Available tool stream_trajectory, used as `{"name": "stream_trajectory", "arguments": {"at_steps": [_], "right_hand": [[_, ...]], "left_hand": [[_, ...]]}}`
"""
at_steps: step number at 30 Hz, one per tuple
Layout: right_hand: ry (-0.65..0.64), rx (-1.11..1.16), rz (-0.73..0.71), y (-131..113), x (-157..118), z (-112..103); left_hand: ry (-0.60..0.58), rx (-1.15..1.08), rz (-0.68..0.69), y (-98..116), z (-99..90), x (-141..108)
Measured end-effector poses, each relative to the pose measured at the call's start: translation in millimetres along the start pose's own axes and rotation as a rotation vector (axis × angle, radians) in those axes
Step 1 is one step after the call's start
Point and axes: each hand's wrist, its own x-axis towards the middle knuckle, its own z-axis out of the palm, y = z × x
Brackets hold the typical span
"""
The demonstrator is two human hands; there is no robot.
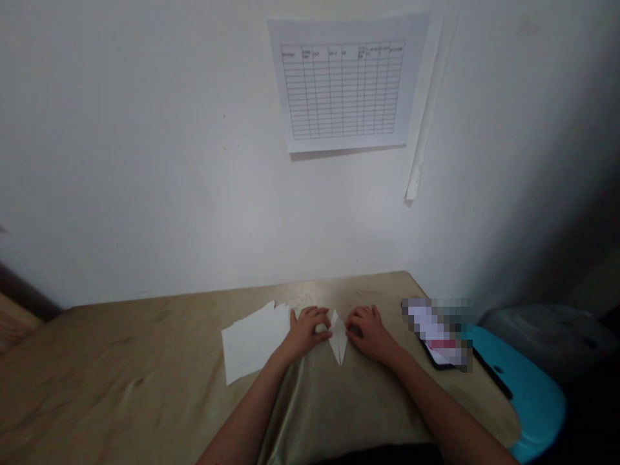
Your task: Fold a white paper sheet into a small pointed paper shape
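Plainly, folded paper [338, 339] between left hand [310, 328] and right hand [367, 329]

The slim, pointed white piece sits nearer the table's [145, 374] far edge than its near one, right of centre. Bent fingers meet its sides; whether either hand pinches it, I cannot tell. White sheets [254, 345] lie just beside the left hand; a partly pixelated phone [429, 329] lies by the right edge.

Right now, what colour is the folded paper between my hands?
The folded paper is white; it shows best in the head view.
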Motion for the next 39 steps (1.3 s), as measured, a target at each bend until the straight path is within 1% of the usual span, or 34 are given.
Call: {"name": "stream_trajectory", "arguments": {"at_steps": [10,18,23,32,39], "right_hand": [[-0.006,-0.013,0.005,1,1,2],[-0.031,0.004,0.047,0,3,2],[-0.057,0.037,0.035,1,1,-1],[-0.101,0.029,0.021,-1,-1,0],[-0.094,0.034,0.016,-4,-3,-2]], "left_hand": [[0.008,-0.01,0.008,0,1.1,0],[0.037,0.007,0.006,-1,5.8,1],[0.009,0.018,0.004,1,4.6,1],[-0.042,0.06,0.025,9,5.3,-5],[-0.014,0.05,0.04,7,7.6,-6]]}}
